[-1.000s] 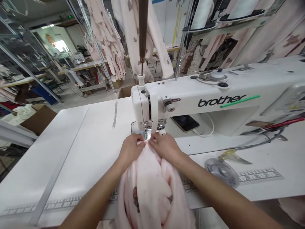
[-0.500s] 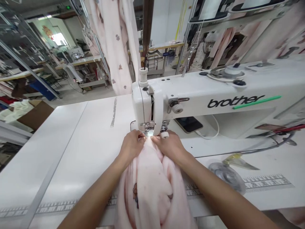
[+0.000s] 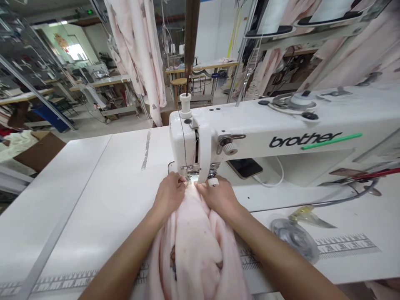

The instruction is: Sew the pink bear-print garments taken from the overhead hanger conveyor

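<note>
Pale pink fabric with small dark prints hangs in folds over the table's front edge and runs up to the needle area of a white sewing machine. Left of the lit presser foot, my left hand pinches the fabric's edge between thumb and fingers. On the other side my right hand is closed on the same fabric, its fingertips close to the foot and partly behind a white knob. The fabric right under the needle is washed out by the lamp.
A phone with a white cable lies under the machine arm. To the right are a clear round plastic item and a small yellow-and-clear packet. A ruler tape runs along the table front. Pink cloth hangs behind.
The camera view has shifted slightly, so the machine sits a little further left and lower. Pink cloth hanging behind has swung left. Both hands stay on the fabric beside the presser foot.
</note>
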Demonstrator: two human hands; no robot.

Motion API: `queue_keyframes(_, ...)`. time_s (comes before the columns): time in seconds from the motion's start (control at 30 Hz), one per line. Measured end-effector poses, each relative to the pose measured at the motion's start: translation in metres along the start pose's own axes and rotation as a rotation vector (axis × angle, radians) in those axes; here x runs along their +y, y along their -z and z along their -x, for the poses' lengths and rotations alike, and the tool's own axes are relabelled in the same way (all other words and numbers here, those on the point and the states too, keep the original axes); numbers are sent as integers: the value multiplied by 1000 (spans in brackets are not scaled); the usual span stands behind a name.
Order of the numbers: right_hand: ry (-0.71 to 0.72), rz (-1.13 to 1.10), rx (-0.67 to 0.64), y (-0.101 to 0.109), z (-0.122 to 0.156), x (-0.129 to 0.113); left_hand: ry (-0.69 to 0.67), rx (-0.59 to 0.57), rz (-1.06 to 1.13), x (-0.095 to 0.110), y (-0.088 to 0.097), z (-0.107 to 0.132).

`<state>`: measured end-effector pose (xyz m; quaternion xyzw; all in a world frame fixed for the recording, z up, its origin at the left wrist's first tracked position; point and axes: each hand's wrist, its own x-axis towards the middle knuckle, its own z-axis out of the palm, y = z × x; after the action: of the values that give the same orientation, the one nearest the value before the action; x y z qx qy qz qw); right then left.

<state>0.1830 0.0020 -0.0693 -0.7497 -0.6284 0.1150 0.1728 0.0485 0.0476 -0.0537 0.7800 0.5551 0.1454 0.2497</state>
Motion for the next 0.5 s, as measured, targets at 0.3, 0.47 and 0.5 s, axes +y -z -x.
queue_keyframes(0.3, -5, 30, 33, -2, 0, -1, -26, 44, -133, 5, -4, 1)
queue_keyframes(0.47, -6, 31, 58, -5, 0, -1, -25, 63, -183, 2, -7, -1)
queue_keyframes(0.5, -8, 31, 64, -6, -1, -1, -24, 65, -189, 1, -8, -2)
